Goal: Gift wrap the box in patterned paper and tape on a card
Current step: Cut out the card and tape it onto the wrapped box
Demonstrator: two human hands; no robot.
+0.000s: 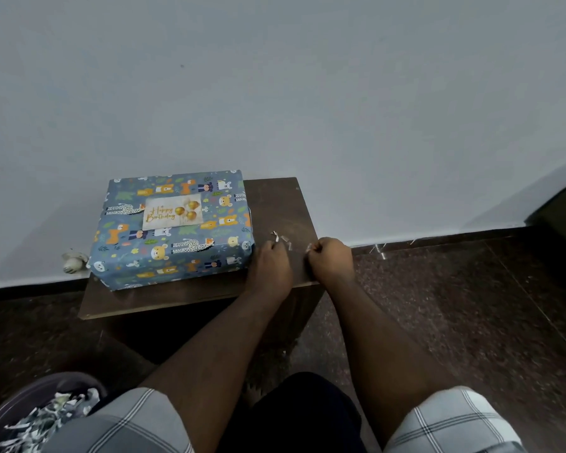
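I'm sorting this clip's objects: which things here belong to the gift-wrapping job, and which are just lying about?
Part of the job:
- wrapped box
- Happy Birthday card on its top
- small scraps by the left hand and right hand

Just lying about:
- small pale object on the floor by the wall
- bowl of paper shreds

One text can be read: "Happy Birthday", in flowing gold script, on the pale rectangular greeting card [172, 212]. The words fill the card's left half in two lines, "Happy" above "Birthday", beside three printed gold balloons on its right half. The card lies flat on the top face of the box wrapped in blue-grey paper patterned with cartoon animals [174, 228]. The wrapping paper itself bears pictures only, with no legible lettering.
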